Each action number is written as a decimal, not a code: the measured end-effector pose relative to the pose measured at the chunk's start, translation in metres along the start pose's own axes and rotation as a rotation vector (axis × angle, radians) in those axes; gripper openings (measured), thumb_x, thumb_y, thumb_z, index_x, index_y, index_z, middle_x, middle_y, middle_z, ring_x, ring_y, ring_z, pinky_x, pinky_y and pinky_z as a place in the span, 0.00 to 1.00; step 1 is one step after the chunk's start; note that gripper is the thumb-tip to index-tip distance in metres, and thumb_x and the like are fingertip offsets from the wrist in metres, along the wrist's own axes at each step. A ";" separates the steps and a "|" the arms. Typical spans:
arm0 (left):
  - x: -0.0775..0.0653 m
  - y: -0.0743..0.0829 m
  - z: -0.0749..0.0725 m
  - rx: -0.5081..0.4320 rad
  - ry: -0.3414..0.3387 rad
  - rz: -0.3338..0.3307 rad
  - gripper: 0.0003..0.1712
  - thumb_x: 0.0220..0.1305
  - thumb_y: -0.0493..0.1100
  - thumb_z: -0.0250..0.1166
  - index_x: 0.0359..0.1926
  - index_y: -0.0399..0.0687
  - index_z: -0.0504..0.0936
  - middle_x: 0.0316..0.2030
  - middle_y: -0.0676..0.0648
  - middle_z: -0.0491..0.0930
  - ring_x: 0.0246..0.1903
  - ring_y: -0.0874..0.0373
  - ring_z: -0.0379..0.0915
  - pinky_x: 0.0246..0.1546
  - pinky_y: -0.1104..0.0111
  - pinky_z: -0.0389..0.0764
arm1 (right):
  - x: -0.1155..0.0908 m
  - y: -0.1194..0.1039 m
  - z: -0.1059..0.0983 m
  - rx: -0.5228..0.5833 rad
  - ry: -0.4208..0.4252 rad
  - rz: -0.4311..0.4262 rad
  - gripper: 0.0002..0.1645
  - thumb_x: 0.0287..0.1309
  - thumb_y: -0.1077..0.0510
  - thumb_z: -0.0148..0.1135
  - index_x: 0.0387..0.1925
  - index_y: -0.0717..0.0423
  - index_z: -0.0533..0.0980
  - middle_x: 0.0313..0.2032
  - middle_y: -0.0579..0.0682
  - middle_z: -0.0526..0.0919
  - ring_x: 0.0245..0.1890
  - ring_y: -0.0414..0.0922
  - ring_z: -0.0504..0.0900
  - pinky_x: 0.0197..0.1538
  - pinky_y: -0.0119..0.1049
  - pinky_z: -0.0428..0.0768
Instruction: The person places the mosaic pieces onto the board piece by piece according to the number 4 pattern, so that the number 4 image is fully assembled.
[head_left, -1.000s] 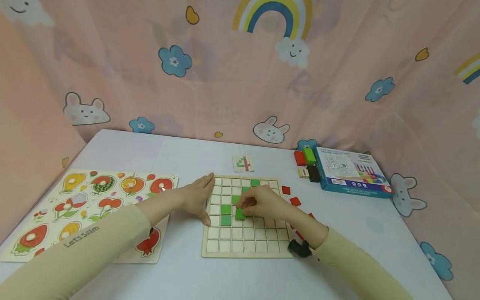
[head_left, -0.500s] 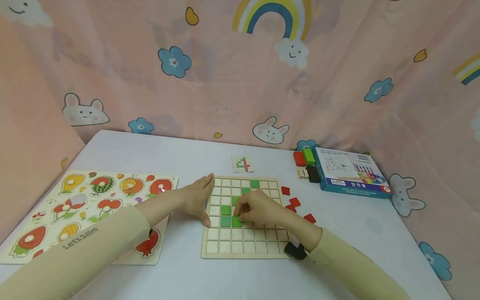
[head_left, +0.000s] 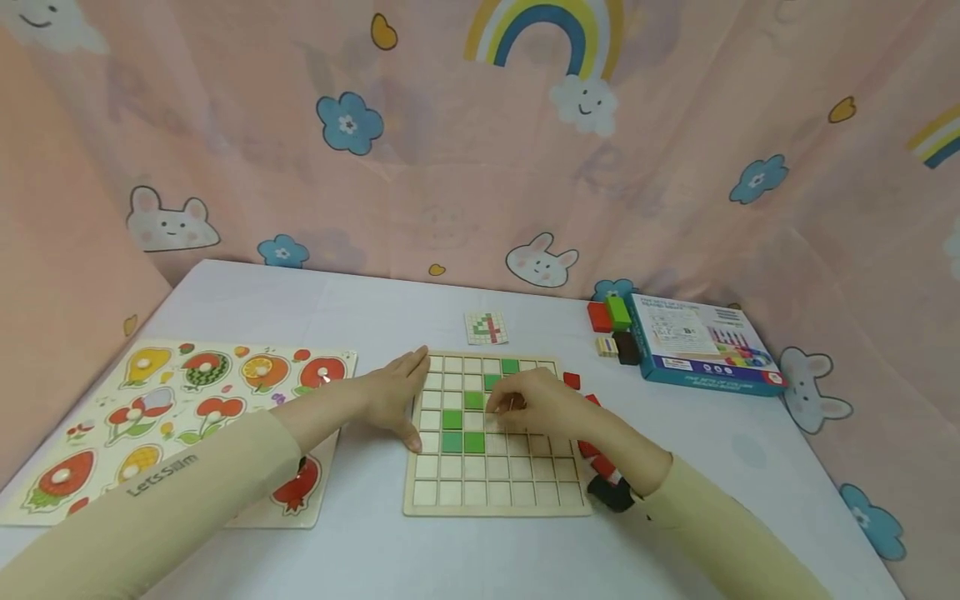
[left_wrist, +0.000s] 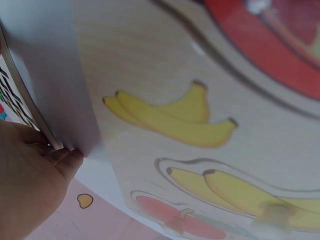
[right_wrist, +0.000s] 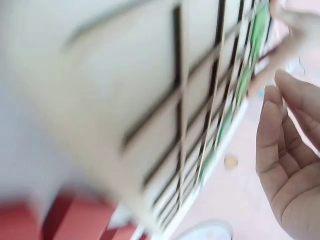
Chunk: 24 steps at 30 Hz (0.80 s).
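Note:
A square wooden grid board [head_left: 457, 510] lies flat on the table. Several green square tiles [head_left: 474, 442] sit in its cells, forming a stepped line in the head view. My left hand [head_left: 392, 400] rests along the board's left edge, thumb and fingers spread against it. Over the middle of the board is my right hand [head_left: 536, 404], its fingers loosely bent with nothing visible between them. In the right wrist view the right hand's fingers [right_wrist: 270, 130] hold no tile. Red square tiles [head_left: 572, 381] lie right of the board, some partly covered by the right forearm.
A fruit puzzle board [head_left: 330, 492] lies at the left, under the left forearm. Behind the grid board is a small pattern card [head_left: 486, 328]. A blue box [head_left: 708, 346] and coloured blocks [head_left: 618, 313] stand at the back right. A patterned curtain [head_left: 450, 150] hangs behind.
My right hand set a green tile into a cell in the lower left part of the board, let go of it and moved up and right. My left hand stayed in place.

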<state>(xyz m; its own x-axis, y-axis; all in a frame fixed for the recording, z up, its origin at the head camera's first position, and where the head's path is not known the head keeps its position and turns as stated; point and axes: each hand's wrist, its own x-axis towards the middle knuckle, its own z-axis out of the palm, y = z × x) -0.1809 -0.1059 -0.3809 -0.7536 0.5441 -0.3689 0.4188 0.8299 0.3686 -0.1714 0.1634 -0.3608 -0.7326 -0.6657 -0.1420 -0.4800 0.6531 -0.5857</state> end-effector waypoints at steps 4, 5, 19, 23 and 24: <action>0.000 -0.001 0.000 -0.004 -0.002 0.000 0.79 0.42 0.65 0.77 0.77 0.30 0.37 0.79 0.33 0.30 0.79 0.36 0.31 0.79 0.47 0.47 | -0.020 0.023 -0.018 0.023 0.007 0.051 0.05 0.60 0.58 0.67 0.38 0.47 0.84 0.33 0.42 0.84 0.34 0.41 0.76 0.37 0.28 0.79; 0.000 -0.001 0.000 -0.005 -0.002 0.003 0.79 0.42 0.65 0.77 0.77 0.30 0.37 0.79 0.33 0.30 0.79 0.36 0.31 0.79 0.47 0.47 | -0.027 0.030 -0.022 0.031 0.003 0.066 0.05 0.60 0.58 0.67 0.38 0.48 0.84 0.33 0.43 0.84 0.34 0.40 0.76 0.36 0.28 0.79; 0.001 -0.003 0.001 -0.001 0.001 0.011 0.79 0.41 0.65 0.77 0.76 0.29 0.37 0.78 0.32 0.30 0.79 0.35 0.31 0.79 0.48 0.45 | -0.125 0.109 -0.059 0.201 -0.299 0.203 0.11 0.52 0.59 0.72 0.39 0.50 0.83 0.33 0.55 0.82 0.35 0.43 0.78 0.37 0.32 0.78; 0.002 -0.003 0.002 0.002 0.002 0.012 0.79 0.42 0.65 0.77 0.76 0.29 0.37 0.78 0.32 0.30 0.79 0.35 0.31 0.79 0.48 0.46 | -0.138 0.119 -0.059 0.256 -0.351 0.231 0.16 0.47 0.58 0.76 0.40 0.52 0.82 0.31 0.60 0.79 0.33 0.45 0.77 0.35 0.32 0.77; 0.001 -0.003 0.002 0.002 0.002 0.010 0.79 0.42 0.65 0.77 0.76 0.29 0.37 0.78 0.32 0.30 0.79 0.35 0.31 0.79 0.48 0.46 | -0.139 0.120 -0.058 0.248 -0.354 0.233 0.17 0.46 0.57 0.77 0.39 0.51 0.82 0.30 0.59 0.79 0.33 0.44 0.77 0.34 0.32 0.77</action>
<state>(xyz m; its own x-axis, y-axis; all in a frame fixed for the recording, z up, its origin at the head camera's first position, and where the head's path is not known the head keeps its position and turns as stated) -0.1824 -0.1074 -0.3838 -0.7500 0.5526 -0.3636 0.4275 0.8244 0.3710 -0.1552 0.3556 -0.3653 -0.5770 -0.6220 -0.5294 -0.1615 0.7222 -0.6726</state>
